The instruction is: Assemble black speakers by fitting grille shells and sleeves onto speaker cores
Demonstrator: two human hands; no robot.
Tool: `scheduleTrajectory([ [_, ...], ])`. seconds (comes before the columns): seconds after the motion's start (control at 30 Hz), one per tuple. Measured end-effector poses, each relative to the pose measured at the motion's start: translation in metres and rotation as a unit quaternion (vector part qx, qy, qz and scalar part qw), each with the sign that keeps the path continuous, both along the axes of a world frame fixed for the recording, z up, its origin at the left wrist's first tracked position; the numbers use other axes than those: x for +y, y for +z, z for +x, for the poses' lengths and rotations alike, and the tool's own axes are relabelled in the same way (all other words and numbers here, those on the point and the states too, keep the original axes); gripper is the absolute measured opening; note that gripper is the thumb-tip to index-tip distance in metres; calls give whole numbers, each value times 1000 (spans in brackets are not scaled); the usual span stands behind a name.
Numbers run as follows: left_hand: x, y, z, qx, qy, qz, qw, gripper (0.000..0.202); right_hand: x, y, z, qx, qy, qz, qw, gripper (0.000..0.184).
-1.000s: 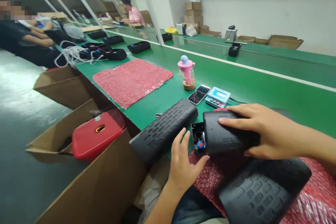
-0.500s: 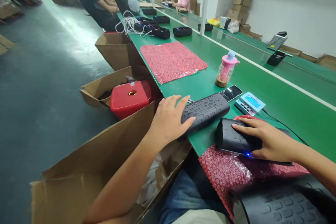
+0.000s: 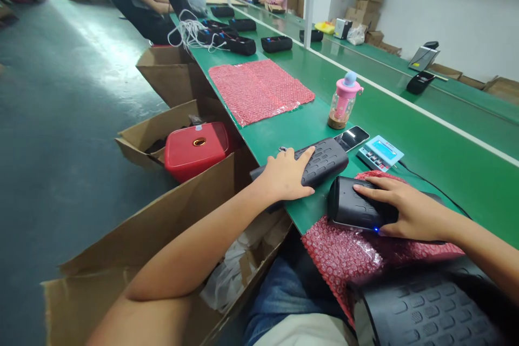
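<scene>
My left hand [image 3: 286,175] lies over the near end of a long black ribbed speaker cover [image 3: 320,161] at the green table's front edge, fingers curled around it. My right hand [image 3: 399,207] rests on top of a black speaker body [image 3: 352,207] that shows a small blue light, fingers stretched along it and thumb under its side. That speaker sits on a red bubble-wrap sheet [image 3: 348,254]. Another black ribbed cover [image 3: 421,311] lies on my lap at the lower right.
A phone [image 3: 352,137], a small blue-screened tester [image 3: 380,152] and a pink bottle [image 3: 343,101] stand behind the speaker. Another red bubble-wrap sheet [image 3: 259,89] lies further up the green table [image 3: 430,146]. Open cardboard boxes [image 3: 170,227], one holding a red case [image 3: 195,148], stand left. Other people work further along.
My left hand slid along the ribbed cover and closed around its near end. The view shifted slightly; my right hand stays on the speaker.
</scene>
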State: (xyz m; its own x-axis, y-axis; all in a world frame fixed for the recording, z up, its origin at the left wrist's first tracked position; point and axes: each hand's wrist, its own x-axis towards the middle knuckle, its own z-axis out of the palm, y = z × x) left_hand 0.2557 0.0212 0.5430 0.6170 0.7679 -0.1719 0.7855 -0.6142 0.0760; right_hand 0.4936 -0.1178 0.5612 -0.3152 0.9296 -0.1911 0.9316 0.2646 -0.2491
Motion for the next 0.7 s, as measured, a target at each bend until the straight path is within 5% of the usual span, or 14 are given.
scheduleTrajectory([
  [0.7,2,-4,5,23,5,23,999,103,1,-3,-1,15,8,15,1000,88],
])
